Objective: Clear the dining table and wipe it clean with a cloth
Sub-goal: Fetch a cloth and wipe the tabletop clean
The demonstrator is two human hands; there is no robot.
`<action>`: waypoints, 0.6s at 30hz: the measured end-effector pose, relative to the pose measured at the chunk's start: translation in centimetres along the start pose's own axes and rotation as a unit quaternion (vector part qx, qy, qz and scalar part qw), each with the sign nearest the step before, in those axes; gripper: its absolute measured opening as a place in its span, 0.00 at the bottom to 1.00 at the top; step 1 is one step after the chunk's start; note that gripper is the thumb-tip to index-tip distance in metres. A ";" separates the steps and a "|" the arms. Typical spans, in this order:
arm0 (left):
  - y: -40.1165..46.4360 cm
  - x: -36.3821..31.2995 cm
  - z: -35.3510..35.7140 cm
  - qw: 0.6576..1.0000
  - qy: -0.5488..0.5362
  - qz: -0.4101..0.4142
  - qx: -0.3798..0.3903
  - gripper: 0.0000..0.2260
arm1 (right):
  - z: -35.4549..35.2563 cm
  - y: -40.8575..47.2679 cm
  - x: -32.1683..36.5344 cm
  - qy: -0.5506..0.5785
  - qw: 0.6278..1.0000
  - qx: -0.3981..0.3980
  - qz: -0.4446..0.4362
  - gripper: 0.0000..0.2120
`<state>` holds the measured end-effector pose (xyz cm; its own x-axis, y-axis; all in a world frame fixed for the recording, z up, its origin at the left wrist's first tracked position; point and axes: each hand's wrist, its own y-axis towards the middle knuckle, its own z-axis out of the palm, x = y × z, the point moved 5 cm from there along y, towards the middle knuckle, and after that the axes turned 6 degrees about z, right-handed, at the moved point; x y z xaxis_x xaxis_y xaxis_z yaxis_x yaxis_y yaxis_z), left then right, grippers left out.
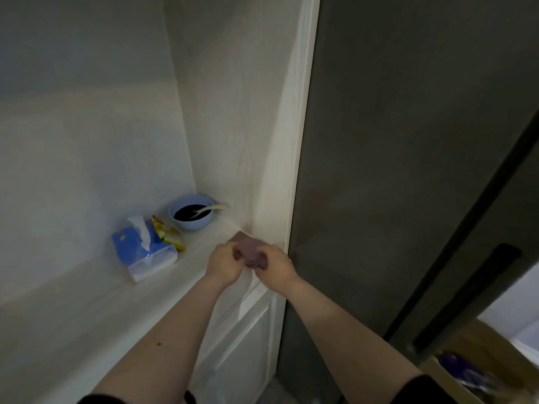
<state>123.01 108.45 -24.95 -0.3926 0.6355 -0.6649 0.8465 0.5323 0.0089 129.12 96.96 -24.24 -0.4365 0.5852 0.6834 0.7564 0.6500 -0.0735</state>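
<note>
Two bare forearms reach forward from the bottom of the view, dark sleeve edges just showing at the frame's lower border. The left hand [223,265] and right hand [275,266] meet over the near right end of the pale tabletop [87,310], and both grip a small mauve cloth [250,249] between them, fingers curled into its near edge. The cloth lies against the corner where the tabletop meets the light wood side panel [248,126] (its far end is flat on the surface, the near end bunched in the fingers). Below the hands is a white cabinet door [242,345].

Further back and to the left, a blue tissue pack [143,252] rests on the tabletop with a white tissue poking from its top. Just beside it lies a crumpled yellow wrapper [169,234]. Behind these, near the back corner, stands a pale blue bowl [191,215] holding dark liquid, with a white spoon [211,209] leaning in it. A dark grey fridge [393,170] fills the right side.
</note>
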 end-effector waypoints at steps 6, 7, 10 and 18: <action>2.8 1.8 2.0 0.995 0.089 -0.036 0.024 0.25 | 1.6 2.4 -1.6 -0.063 0.998 -0.001 -0.011 0.17; 3.0 2.0 2.2 0.994 0.100 -0.039 0.027 0.25 | 1.8 2.4 -1.8 -0.071 0.997 -0.009 -0.023 0.18; 3.5 2.5 3.2 0.992 0.117 -0.047 0.008 0.25 | 2.0 2.7 -2.4 -0.092 0.994 -0.027 -0.053 0.14; 2.7 2.4 3.4 0.995 0.069 -0.065 -0.006 0.18 | 0.3 2.3 -2.2 -0.183 0.981 -0.003 -0.060 0.12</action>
<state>125.61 109.49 -29.07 -0.5450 0.6315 -0.5516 0.7814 0.6210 -0.0612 131.66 97.29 -26.15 -0.6677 0.6398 0.3806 0.6907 0.7231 -0.0039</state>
